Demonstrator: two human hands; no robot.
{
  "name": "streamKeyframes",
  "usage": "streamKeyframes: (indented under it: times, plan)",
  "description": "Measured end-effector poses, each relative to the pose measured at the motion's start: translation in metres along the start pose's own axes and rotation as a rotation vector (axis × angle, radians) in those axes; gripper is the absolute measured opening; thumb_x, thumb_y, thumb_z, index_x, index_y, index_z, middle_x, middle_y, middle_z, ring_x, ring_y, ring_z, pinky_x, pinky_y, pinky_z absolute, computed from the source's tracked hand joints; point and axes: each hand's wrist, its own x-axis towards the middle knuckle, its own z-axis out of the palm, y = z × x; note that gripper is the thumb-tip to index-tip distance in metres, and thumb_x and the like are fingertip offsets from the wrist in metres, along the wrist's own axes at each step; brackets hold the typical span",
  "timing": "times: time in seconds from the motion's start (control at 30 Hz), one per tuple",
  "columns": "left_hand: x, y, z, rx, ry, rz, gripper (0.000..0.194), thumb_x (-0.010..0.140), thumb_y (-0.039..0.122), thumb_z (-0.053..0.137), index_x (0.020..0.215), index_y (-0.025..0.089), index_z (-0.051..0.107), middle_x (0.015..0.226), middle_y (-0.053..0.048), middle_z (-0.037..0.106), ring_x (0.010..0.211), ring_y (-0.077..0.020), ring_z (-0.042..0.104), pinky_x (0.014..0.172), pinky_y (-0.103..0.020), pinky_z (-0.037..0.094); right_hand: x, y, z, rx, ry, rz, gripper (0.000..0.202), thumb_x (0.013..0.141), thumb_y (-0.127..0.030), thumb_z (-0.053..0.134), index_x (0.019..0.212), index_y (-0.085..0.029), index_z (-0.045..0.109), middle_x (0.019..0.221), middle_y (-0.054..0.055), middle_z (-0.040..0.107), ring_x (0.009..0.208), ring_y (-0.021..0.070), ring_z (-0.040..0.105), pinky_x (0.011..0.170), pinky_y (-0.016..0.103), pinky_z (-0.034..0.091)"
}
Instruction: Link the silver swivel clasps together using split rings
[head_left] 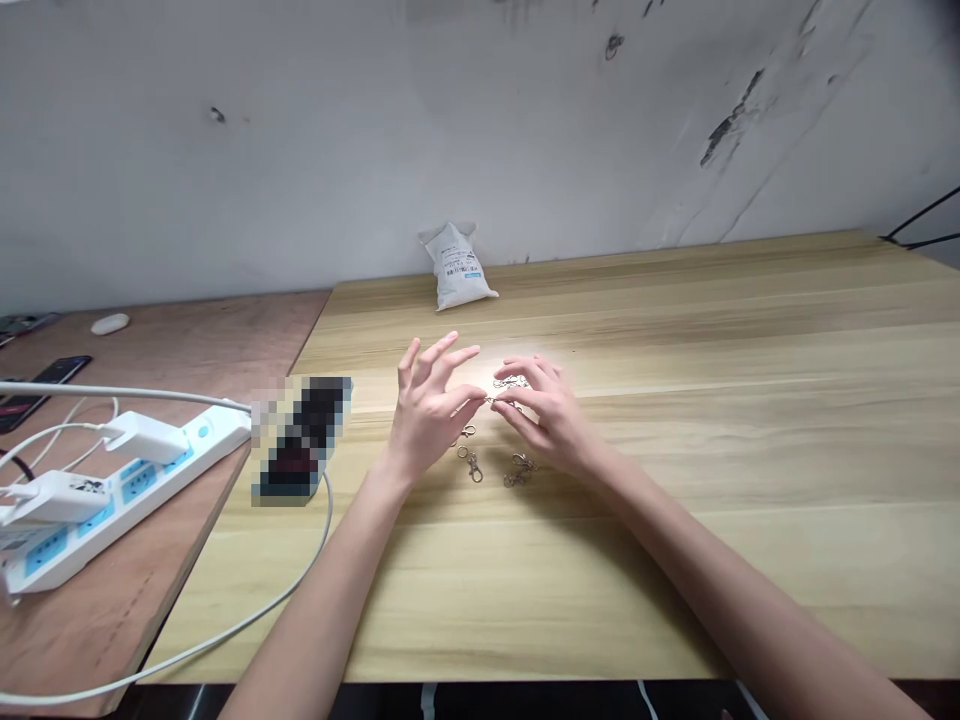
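My left hand [429,412] pinches one end of a small metal piece [490,400] between thumb and forefinger, its other fingers raised and spread. From the other side, my right hand [551,415] grips the same piece with its fingertips. The piece looks like part of a key ring, but it is too small to make out fully. Below the hands lies a swivel lobster clasp [475,468] with a ring. More metal clasps [520,470] rest to its right. Behind my right fingers is a pile of metal clasps and rings [510,381], partly hidden.
A white plastic packet [459,268] leans near the wall. To the left are a pixelated phone-like object [304,440], a white cable [247,620] and a power strip [202,440] with plugged-in chargers. A dark phone [45,390] lies on the reddish-brown board [202,345].
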Motion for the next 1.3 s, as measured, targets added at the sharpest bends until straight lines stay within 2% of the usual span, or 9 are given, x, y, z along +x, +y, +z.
streamKeyframes:
  times: [0.1,0.23,0.37,0.5,0.6,0.7,0.83,0.97,1.3]
  plan:
    - [-0.001,-0.003,0.000,0.086,-0.018,0.047,0.010,0.087,0.022,0.064,0.083,0.029,0.070,0.134,0.001,0.059,0.137,-0.0271,0.042,0.118,-0.057,0.016,0.000,0.002,0.000,0.080,-0.033,0.052,0.022,0.098,-0.027,0.046,0.092,-0.022,0.067,0.114,0.007,0.062,0.110,0.0217,0.055,0.097,0.041,0.039]
    - [-0.003,-0.022,-0.006,0.055,-0.118,-0.058,0.021,0.086,0.023,0.064,0.107,0.023,0.064,0.131,-0.010,0.059,0.126,-0.0277,0.050,0.104,-0.048,0.039,-0.004,0.021,0.001,-0.066,-0.020,0.141,0.019,0.095,-0.027,0.052,0.092,-0.022,0.069,0.110,0.009,0.063,0.105,0.0242,0.055,0.095,0.044,0.038]
    - [-0.007,-0.039,-0.018,-0.021,-0.340,-0.173,0.013,0.088,0.028,0.060,0.098,0.021,0.066,0.108,-0.007,0.065,0.103,-0.0249,0.059,0.091,-0.042,0.045,-0.008,0.039,0.000,-0.198,-0.027,0.166,0.019,0.094,-0.027,0.052,0.092,-0.022,0.071,0.109,0.010,0.063,0.105,0.0258,0.054,0.097,0.047,0.037]
    - [-0.010,-0.041,-0.021,-0.115,-0.510,-0.225,0.015,0.087,0.034,0.061,0.087,0.022,0.069,0.093,-0.005,0.063,0.084,-0.0203,0.060,0.074,-0.033,0.047,-0.007,0.042,-0.008,-0.151,-0.052,0.166,0.020,0.093,-0.028,0.052,0.097,-0.022,0.071,0.110,0.011,0.062,0.105,0.0266,0.054,0.090,0.044,0.041]
    - [-0.011,-0.038,-0.018,-0.151,-0.511,-0.267,0.014,0.087,0.031,0.060,0.082,0.022,0.069,0.090,-0.004,0.063,0.081,-0.0190,0.060,0.071,-0.031,0.046,-0.001,0.034,-0.025,0.054,-0.174,0.189,0.023,0.093,-0.030,0.051,0.089,-0.019,0.071,0.091,0.009,0.064,0.084,0.0207,0.056,0.076,0.035,0.043]
    - [-0.012,-0.037,-0.013,-0.205,-0.497,-0.324,0.012,0.085,0.029,0.062,0.079,0.022,0.069,0.088,-0.003,0.063,0.077,-0.0181,0.060,0.068,-0.031,0.046,0.004,0.020,-0.047,0.312,-0.489,0.290,0.026,0.092,-0.035,0.052,0.083,-0.018,0.069,0.071,0.001,0.057,0.063,0.0132,0.048,0.058,0.026,0.037]
    - [-0.013,-0.037,-0.009,-0.290,-0.515,-0.435,0.010,0.081,0.028,0.064,0.077,0.020,0.068,0.083,-0.003,0.062,0.070,-0.0167,0.059,0.063,-0.030,0.047,0.006,0.002,-0.060,0.336,-0.783,0.378,0.015,0.082,-0.033,0.064,0.082,-0.019,0.069,0.064,-0.002,0.056,0.056,0.0105,0.046,0.050,0.023,0.030]
    - [-0.014,-0.035,-0.008,-0.353,-0.509,-0.478,0.008,0.080,0.027,0.065,0.077,0.020,0.067,0.083,-0.003,0.063,0.070,-0.0166,0.060,0.063,-0.030,0.049,0.006,-0.007,-0.051,0.192,-0.794,0.363,0.004,0.077,-0.021,0.065,0.075,-0.020,0.069,0.064,-0.002,0.061,0.055,0.0102,0.048,0.050,0.023,0.029]
    - [-0.008,-0.020,-0.009,-0.323,-0.487,-0.416,0.014,0.084,0.030,0.061,0.075,0.020,0.062,0.079,-0.003,0.063,0.073,-0.0179,0.058,0.065,-0.031,0.047,-0.001,-0.010,-0.032,0.066,-0.761,0.302,0.009,0.065,-0.011,0.062,0.063,-0.019,0.062,0.062,-0.001,0.065,0.054,0.0112,0.051,0.050,0.025,0.030]
